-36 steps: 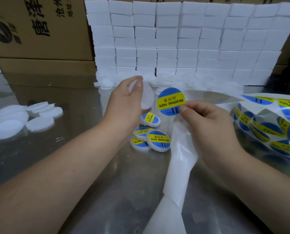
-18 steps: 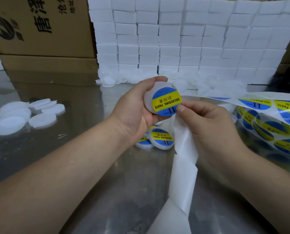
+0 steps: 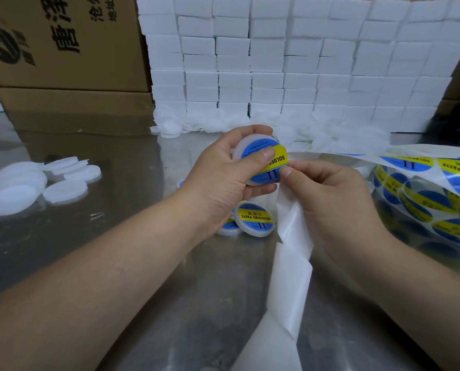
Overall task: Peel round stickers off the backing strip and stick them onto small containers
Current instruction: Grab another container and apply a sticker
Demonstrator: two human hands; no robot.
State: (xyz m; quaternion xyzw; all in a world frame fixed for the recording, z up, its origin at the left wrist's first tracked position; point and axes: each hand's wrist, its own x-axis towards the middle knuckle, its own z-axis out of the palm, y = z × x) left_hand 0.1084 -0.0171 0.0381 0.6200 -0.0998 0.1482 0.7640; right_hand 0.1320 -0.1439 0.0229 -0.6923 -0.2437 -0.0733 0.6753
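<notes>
Gripping a white round container just above the centre of the frame, the left hand had its fingers curled over the top rim and under the bottom edge, with the thumb pressed flat on a round sticker lying across the container's face. That blue and yellow sticker read part of "SOLDERING" past the thumb. The right hand sat just right of centre, fingers curled, its thumb and forefinger pinching the sticker's right edge. A bare white backing strip came out from under this hand and trailed down, twisted, to the bottom of the frame. At the right edge lay the loose strip of unused stickers, folded over itself on the shiny tabletop. Below the left hand, a few labelled containers lay on the tabletop, touching one another and partly hidden by the wrist. A cluster of plain white lids lay at the middle left, well apart from the hands. Across the top stood a wall of stacked white boxes, with a heap of white plastic pieces at its foot, too blurred to tell apart. Cardboard cartons with black printing filled the upper left.
</notes>
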